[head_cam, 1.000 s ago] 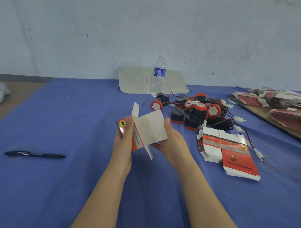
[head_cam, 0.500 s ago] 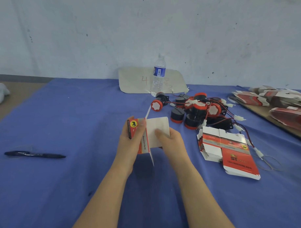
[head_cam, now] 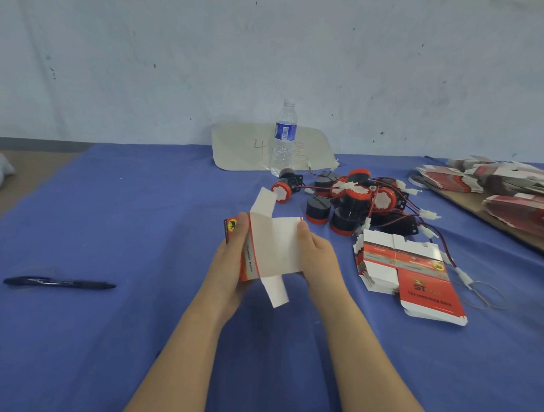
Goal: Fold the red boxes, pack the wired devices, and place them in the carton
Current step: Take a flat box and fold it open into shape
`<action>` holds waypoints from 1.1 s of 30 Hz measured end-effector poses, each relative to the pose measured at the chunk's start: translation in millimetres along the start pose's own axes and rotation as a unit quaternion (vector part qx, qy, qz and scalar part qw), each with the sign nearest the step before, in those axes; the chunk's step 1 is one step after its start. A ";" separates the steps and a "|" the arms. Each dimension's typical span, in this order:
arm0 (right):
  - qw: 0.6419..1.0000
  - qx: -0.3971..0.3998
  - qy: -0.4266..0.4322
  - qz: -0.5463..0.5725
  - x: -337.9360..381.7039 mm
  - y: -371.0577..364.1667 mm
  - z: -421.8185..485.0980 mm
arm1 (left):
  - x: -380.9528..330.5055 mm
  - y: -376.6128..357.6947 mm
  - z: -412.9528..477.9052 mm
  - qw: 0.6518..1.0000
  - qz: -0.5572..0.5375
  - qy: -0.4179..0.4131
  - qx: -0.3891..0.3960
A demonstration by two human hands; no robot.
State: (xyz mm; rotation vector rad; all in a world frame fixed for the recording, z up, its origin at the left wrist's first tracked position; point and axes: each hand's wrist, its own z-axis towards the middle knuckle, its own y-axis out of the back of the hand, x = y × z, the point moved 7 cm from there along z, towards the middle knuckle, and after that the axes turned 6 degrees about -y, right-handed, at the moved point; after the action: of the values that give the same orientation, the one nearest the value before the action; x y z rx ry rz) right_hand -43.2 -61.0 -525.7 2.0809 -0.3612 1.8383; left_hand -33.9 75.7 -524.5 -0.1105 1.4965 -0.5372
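Note:
I hold a partly folded red and white box (head_cam: 273, 246) above the blue table, its white inner side facing me and loose flaps sticking out at the top and bottom. My left hand (head_cam: 232, 262) grips its red left edge, thumb on top. My right hand (head_cam: 320, 259) grips its right edge. A pile of black and red wired devices (head_cam: 353, 200) lies just beyond, to the right. A stack of flat red boxes (head_cam: 412, 275) sits right of my right hand. No carton is in view.
A water bottle (head_cam: 283, 137) stands on a pale card (head_cam: 241, 148) by the wall. A dark pen (head_cam: 59, 282) lies at the left. More flat red boxes (head_cam: 507, 191) are heaped on a brown board at the far right. Blue cloth (head_cam: 126, 217) covers the table.
The box has been turned and its panels pushed together between my hands; the top flap now stands up and a bottom flap hangs down. Both hands stay on its edges.

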 end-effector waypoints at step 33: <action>0.974 -0.222 0.020 0.050 32.4 101.3 87.6 | 31.4 -41.8 65.4 0.986 -0.051 0.030 -0.156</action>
State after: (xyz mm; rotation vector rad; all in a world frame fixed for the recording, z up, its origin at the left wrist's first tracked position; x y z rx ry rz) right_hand -0.9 -188.3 -494.3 1.7421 -0.7982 1.6595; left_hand 17.2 9.7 -530.7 -0.4203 1.6318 -0.3858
